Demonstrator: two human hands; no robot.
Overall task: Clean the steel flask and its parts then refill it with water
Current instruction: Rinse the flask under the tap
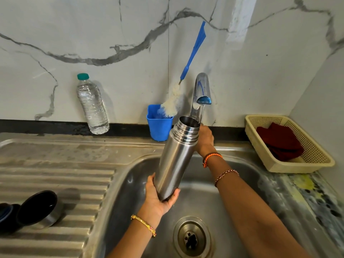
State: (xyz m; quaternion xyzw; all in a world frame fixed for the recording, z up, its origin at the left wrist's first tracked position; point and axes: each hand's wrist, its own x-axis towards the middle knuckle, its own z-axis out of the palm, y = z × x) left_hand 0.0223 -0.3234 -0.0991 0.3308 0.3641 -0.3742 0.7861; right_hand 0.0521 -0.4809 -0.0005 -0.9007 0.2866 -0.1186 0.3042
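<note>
The steel flask (175, 155) is open and tilted, its mouth up under the spout of the tap (201, 90). No water stream is visible. My left hand (158, 200) grips the flask's base over the sink basin (242, 185). Behind the flask's neck, my right hand (205, 138) reaches to the foot of the tap, and the flask hides its fingers. The flask's steel cap (40, 207) lies on its side on the drainboard at the left, with a dark stopper (5, 213) beside it at the frame edge.
A blue-handled bottle brush (178, 97) stands in a blue holder (160, 127) against the wall. A plastic water bottle (92, 105) stands further left. A cream basket (316, 162) with a red cloth (281, 142) sits at the right. The drain (191, 237) is below.
</note>
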